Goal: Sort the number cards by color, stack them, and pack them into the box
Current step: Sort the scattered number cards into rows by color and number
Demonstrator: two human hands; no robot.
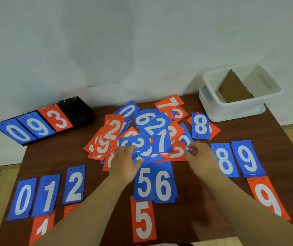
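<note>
Sorting under way: my left grip [126,160] closes on the blue 3 card [135,143], lying crosswise at the near edge of the mixed pile [142,128]. My right grip [198,153] pinches a blue card [186,137] at the pile's near-right edge. The white box [240,107] waits beyond the pile, to its right and closer to my right grip.

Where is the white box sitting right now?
In the head view the white box stands at the far right corner of the table, by the wall, beyond the orange 7 card.

Card pile [151,132] ctr of table [57,157]; box [231,107] back-R, scoreboard [41,125] back-L.
</note>
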